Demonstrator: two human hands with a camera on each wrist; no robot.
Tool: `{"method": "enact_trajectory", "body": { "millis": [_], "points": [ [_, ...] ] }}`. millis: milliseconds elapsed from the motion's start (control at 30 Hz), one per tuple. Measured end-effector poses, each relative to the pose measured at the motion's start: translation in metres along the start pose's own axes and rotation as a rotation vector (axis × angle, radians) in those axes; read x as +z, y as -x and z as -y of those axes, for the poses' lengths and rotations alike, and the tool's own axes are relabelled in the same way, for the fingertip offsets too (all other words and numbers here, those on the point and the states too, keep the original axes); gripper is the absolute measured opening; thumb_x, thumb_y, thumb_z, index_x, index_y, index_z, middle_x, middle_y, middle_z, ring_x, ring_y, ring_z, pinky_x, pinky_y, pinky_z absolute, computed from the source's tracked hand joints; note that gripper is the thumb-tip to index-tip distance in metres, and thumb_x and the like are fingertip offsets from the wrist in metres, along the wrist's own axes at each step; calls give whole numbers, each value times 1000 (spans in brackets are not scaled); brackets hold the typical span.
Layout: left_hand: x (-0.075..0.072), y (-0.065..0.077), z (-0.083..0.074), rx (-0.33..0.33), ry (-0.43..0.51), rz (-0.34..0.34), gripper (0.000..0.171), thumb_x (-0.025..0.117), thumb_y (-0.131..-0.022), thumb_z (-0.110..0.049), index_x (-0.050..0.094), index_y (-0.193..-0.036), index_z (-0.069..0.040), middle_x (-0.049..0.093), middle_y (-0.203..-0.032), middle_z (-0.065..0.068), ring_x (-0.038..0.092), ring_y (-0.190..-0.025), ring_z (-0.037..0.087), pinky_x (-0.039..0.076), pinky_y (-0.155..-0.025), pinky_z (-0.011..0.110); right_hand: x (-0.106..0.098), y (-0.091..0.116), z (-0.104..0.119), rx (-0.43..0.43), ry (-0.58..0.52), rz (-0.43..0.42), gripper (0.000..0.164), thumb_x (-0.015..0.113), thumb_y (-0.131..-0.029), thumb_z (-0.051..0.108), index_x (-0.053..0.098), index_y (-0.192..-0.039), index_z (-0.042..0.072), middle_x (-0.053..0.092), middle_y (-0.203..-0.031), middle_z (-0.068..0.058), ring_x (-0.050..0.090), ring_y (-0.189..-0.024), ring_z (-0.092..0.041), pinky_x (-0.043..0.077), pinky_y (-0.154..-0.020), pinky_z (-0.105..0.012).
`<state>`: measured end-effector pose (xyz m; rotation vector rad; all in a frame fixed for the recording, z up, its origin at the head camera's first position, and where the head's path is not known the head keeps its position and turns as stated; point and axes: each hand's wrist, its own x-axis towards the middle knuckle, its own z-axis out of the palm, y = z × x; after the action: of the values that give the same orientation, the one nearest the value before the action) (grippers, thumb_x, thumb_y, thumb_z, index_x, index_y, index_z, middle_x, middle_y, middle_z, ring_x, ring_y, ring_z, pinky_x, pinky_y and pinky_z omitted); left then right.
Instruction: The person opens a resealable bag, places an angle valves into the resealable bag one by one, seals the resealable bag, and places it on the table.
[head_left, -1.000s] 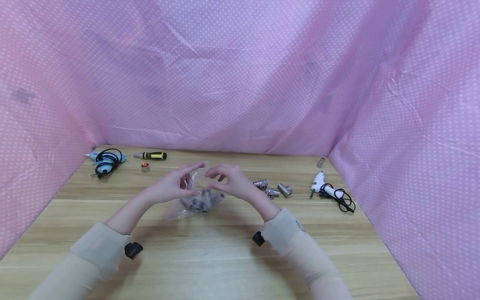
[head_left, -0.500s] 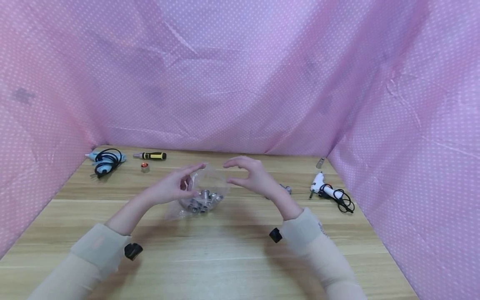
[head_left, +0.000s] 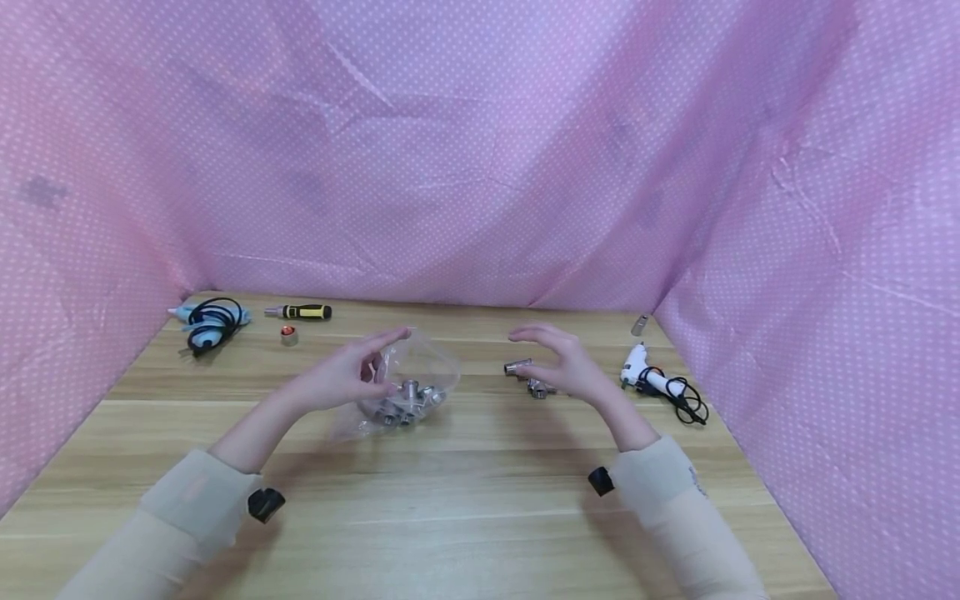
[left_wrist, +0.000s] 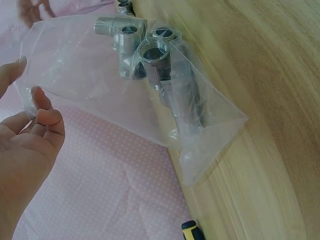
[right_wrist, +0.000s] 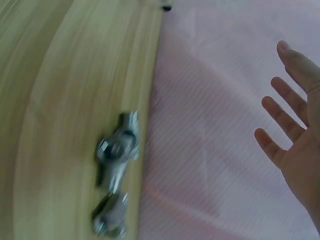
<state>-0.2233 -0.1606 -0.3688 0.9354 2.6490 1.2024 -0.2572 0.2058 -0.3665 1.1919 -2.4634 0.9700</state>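
Note:
A clear plastic bag (head_left: 438, 357) stands with its mouth spread, and several silver threaded pipe fittings (left_wrist: 155, 55) lie in its bottom. My left hand (head_left: 337, 375) holds the bag by its rim, with curled fingers in the left wrist view. Off to the right, my right hand (head_left: 562, 362) has its fingers spread and nothing in its grasp. Just below it in the head view are loose metal tee fittings (head_left: 517, 367), partly covered by that hand. The right wrist view gives these tees (right_wrist: 117, 150) blurred on the wooden table.
A white glue gun (head_left: 652, 377) with a coiled black cord lies at the right, a small metal cylinder (head_left: 640, 325) behind it. Back left are a blue tool (head_left: 206, 333) with black cord, a yellow-black screwdriver (head_left: 303, 312) and a small red-topped fitting (head_left: 289, 336). Pink cloth (head_left: 450, 167) surrounds the table.
My right hand has moved right, away from the bag's mouth to above the loose tees. The bag's mouth has spread wider. My left hand has stayed put.

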Motion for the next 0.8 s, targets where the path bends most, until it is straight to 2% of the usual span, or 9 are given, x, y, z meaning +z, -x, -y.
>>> {"method": "enact_trajectory", "body": {
  "millis": [233,467,633,800],
  "points": [
    [0,1,0,16,-18,-6,85,75,-79,-18,28,-149,-15,51,-84,2,48,-66,13,46,-57,23,-11,33,-35,139,61,88,51,77,-77,13,60,-124,9,56,-131,-8,47,-124,-29,36,-104,-51],
    [1,1,2,21,-29,-11,84,76,-79,-17,29,-149,-13,51,-87,2,47,-66,12,46,-57,22,-9,52,-64,105,126,113,53,79,-74,16,61,-123,9,59,-127,-9,51,-121,-31,36,-104,-51],
    [0,0,2,13,-18,-2,84,75,-80,-20,29,-149,-13,51,-88,4,46,-67,12,45,-58,22,-2,60,-82,155,143,175,53,79,-74,17,61,-123,8,58,-128,-12,51,-120,-31,38,-102,-52],
    [1,0,3,16,-23,-6,84,76,-79,-19,29,-149,-13,51,-87,3,48,-67,12,46,-58,22,2,62,-94,208,180,250,53,78,-76,21,60,-124,11,58,-127,-9,51,-119,-30,38,-102,-52]
  ]
}}
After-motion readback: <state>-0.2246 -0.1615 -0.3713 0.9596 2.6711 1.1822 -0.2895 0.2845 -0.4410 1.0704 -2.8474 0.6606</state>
